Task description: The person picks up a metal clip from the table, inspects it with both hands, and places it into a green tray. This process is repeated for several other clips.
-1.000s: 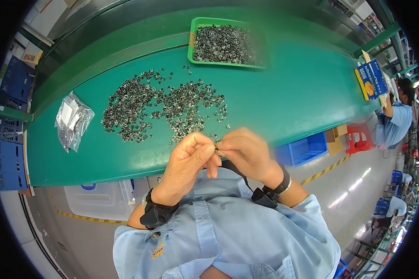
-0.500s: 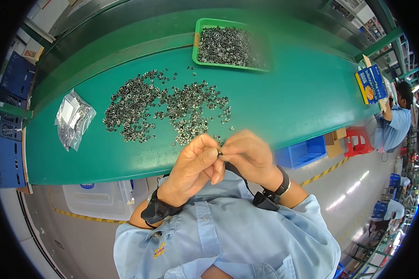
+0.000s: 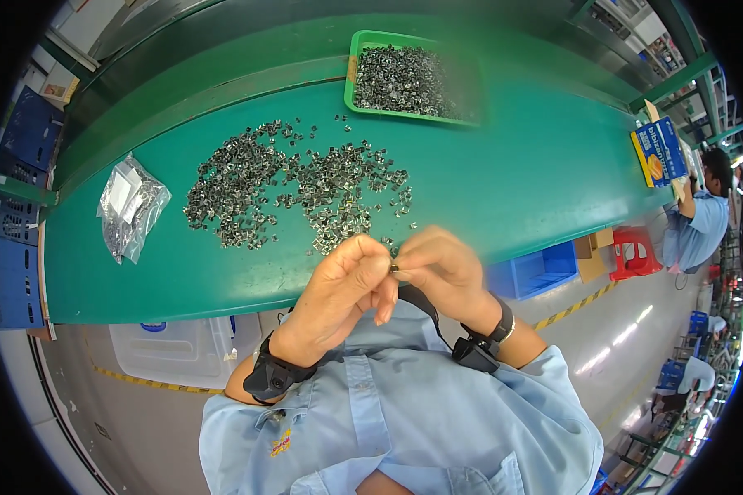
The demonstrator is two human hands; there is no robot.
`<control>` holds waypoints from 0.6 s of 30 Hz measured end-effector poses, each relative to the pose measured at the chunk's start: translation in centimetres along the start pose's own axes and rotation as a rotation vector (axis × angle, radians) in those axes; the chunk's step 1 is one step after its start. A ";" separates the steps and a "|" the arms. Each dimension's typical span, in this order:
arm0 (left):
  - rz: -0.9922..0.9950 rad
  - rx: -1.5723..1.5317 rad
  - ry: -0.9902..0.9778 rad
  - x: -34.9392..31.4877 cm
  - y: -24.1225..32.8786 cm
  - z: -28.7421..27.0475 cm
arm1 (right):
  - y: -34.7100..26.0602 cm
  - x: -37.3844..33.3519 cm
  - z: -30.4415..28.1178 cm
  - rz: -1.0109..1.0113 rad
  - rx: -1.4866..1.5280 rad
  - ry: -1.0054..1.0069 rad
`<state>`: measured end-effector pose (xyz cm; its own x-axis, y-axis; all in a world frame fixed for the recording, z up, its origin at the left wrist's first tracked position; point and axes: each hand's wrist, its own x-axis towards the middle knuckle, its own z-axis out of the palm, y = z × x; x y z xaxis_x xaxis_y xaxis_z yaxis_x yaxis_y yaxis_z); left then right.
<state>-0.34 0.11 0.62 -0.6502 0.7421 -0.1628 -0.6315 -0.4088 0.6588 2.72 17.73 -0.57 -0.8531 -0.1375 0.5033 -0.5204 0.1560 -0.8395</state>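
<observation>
My left hand and my right hand meet at the near edge of the green table. Between their fingertips is a tiny dark part with a metallic glint, pinched from both sides; the fingers cover most of it. Just beyond my hands lie two loose piles of small black-and-silver parts, a left pile and a right pile, touching in places. Farther back, a green tray holds many similar small parts.
A clear plastic bag of parts lies at the table's left. Under the right edge are a blue bin and a red stool. A blue-and-yellow box stands at the far right, near another person. A clear lidded box sits below left.
My hands stay pinched together on the small part and have shifted only very slightly. The piles and the tray look the same.
</observation>
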 end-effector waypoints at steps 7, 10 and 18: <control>0.008 -0.007 -0.013 0.1 0.1 0.2 | 0.0 -0.2 0.0 0.091 0.114 0.046; 0.010 0.021 0.029 0.1 0.2 0.3 | 0.4 0.8 -1.3 0.114 0.022 0.073; 0.042 0.005 0.049 -0.3 0.2 -1.1 | 2.5 13.4 -9.1 0.277 -0.268 0.304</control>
<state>-0.71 -0.80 -0.02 -0.6963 0.6972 -0.1704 -0.6009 -0.4363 0.6698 -10.34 25.23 5.96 -0.9122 0.2308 0.3387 -0.2291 0.3980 -0.8883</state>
